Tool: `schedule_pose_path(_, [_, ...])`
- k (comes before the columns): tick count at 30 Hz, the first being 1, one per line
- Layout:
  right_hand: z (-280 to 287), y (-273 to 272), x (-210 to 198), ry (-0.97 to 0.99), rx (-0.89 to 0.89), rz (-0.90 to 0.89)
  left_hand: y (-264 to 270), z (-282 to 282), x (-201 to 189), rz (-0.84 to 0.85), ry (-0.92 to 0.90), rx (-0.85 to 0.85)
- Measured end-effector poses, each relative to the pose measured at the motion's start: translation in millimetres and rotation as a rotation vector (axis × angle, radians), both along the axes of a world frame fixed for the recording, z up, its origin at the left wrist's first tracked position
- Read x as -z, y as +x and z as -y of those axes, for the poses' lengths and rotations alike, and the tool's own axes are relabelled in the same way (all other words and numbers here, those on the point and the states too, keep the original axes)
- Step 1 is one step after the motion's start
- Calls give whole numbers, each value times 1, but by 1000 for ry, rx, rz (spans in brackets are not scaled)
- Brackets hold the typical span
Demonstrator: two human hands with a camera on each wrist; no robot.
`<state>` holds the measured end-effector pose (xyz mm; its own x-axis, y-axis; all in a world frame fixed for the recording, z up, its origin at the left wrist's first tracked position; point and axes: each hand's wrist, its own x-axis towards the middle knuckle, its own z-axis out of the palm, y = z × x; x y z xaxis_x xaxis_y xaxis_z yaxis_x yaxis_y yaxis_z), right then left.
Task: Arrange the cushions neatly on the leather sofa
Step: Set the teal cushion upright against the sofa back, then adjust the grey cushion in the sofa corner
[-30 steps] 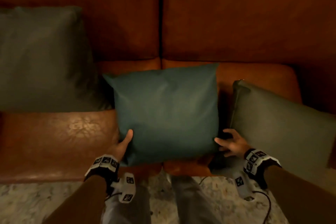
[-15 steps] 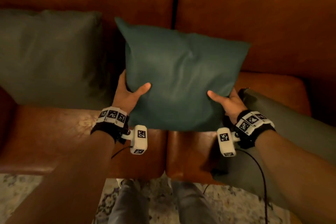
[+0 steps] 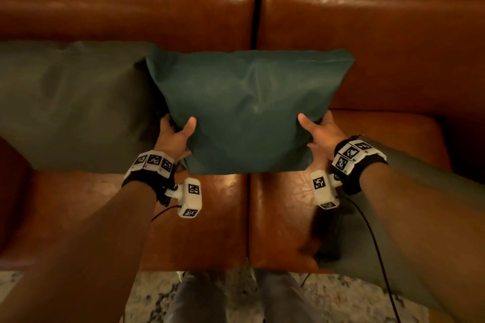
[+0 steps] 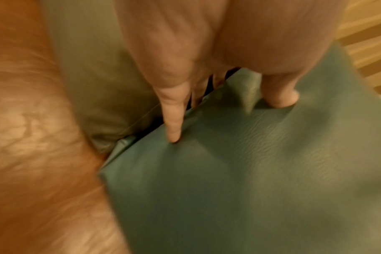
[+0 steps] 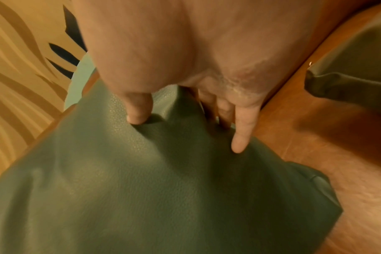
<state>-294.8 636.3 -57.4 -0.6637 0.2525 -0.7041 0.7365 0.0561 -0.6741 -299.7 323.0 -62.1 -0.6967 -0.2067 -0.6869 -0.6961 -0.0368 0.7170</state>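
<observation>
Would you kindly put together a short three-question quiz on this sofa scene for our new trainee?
1. True or false: only the left hand grips the teal cushion.
2. Which cushion touches the teal cushion's left edge? A) the olive cushion B) the grey cushion C) none
3. Fill in: the teal cushion's top edge lies against the sofa's ____.

Key: 1. False; the right hand grips its other side. 2. A. 3. backrest.
</observation>
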Motion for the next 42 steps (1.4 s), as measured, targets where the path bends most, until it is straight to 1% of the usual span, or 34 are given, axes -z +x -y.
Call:
schedule_pose_path(3, [-9, 8, -6, 15, 12, -15, 17, 2, 8, -31, -57, -60])
schedule_pose_path(5, [-21, 27, -9, 70, -6, 19, 35, -2, 16, -9, -106, -117])
schedule_pose_path(7, [-36, 57, -8, 135, -36, 81, 57, -12, 23, 27, -171, -110])
schedule_pose_path(8, [-48, 74, -5, 165, -50, 113, 69, -19, 29, 48, -210, -33])
schedule_pose_path(9, [-59, 91, -4, 185, -59, 134, 79, -28, 38, 65, -245, 96])
schedule_pose_path(10, [-73, 107, -3, 198, -54, 148, 88, -41, 46, 77, -267, 263])
schedule_pose_path(12, [-104, 140, -7, 253, -17, 177, 102, -81, 52, 66, -302, 550])
schedule_pose_path(13, [-122, 157, -9, 293, 11, 191, 107, -106, 50, 57, -302, 652])
schedule_pose_path(16, [-179, 212, -19, 430, 128, 232, 123, -187, 40, 60, -191, 841])
schedule_pose_path(18, [-218, 249, -23, 507, 202, 281, 132, -237, 39, 70, -153, 918])
schedule_pose_path(20, [-253, 284, -23, 541, 267, 347, 141, -280, 39, 86, -125, 999])
schedule_pose_path(22, [-280, 309, -20, 525, 324, 418, 147, -313, 52, 119, -140, 1060])
schedule_pose_path(25, [-312, 336, -5, 428, 367, 522, 154, -351, 65, 181, -140, 1000])
schedule_pose_path(27, [-323, 348, 13, 330, 386, 495, 160, -369, 67, 169, -136, 1009])
schedule_pose_path(29, [-324, 350, 27, 243, 421, 443, 164, -381, 72, 129, -184, 1020])
schedule_pose_path(32, [-313, 332, 27, 243, 442, 355, 161, -388, 66, 32, -272, 987])
schedule_pose_path(35, [-306, 301, 20, 258, 413, 251, 136, -380, 56, -86, -321, 936])
schedule_pose_path(38, [-297, 267, 24, 246, 289, 169, 100, -354, 50, -185, -375, 826])
schedule_pose_path(39, [-293, 258, 26, 239, 272, 151, 91, -340, 51, -176, -381, 783])
schedule_pose_path(40, [-292, 252, 28, 251, 284, 153, 86, -329, 49, -132, -377, 754])
schedule_pose_path(41, [-293, 250, 31, 287, 325, 179, 85, -318, 51, -61, -370, 744])
schedule_pose_path(42, [-297, 253, 36, 330, 380, 228, 90, -308, 51, 25, -368, 787])
